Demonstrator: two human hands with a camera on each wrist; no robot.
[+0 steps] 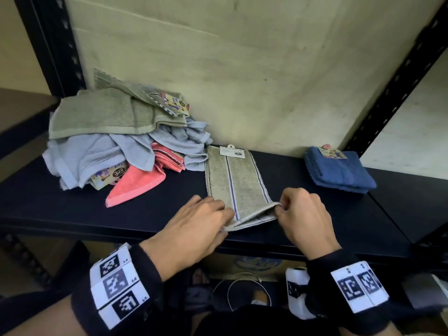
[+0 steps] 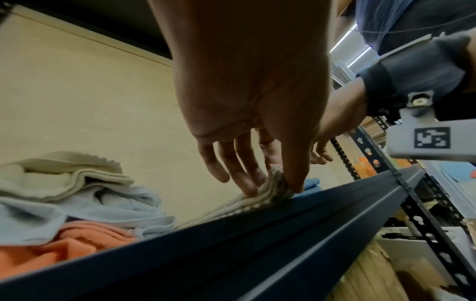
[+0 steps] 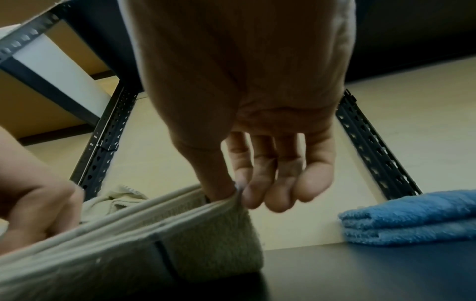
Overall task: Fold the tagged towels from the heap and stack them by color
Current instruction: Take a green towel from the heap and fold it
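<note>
The beige striped towel [image 1: 238, 185] is lying flat on the dark shelf [image 1: 315, 214], already doubled lengthwise, with its paper tag [image 1: 232, 151] at the far end against the wall. The left hand [image 1: 194, 221] is pinching the towel's near-left corner between thumb and fingertips, as the left wrist view shows, while the right hand [image 1: 303, 214] is gripping the near-right corner, thumb tucked under the top layer and fingers curled over the hem. The cloth is looking light, soft and limp (the layers are sagging apart between the two hands), so it is likely to droop and slide out of line unless both corners are being carried together; the hemmed edges are giving the firmest hold, and the stiff tag end is best left lying as the anchor. The next fold probably is calling for the near edge to travel toward the tag. Left of the striped towel, the heap [image 1: 126, 141] of olive, pale blue and coral towels is sitting just beside it, touching its far-left corner. Right of the striped towel, well apart, a folded blue towel [image 1: 339, 170] is resting on the same shelf. Behind it a pale wall [image 1: 242, 69] is rising, framed by black perforated uprights [image 1: 397, 76]; the shelf surface is looking smooth and matte.
</note>
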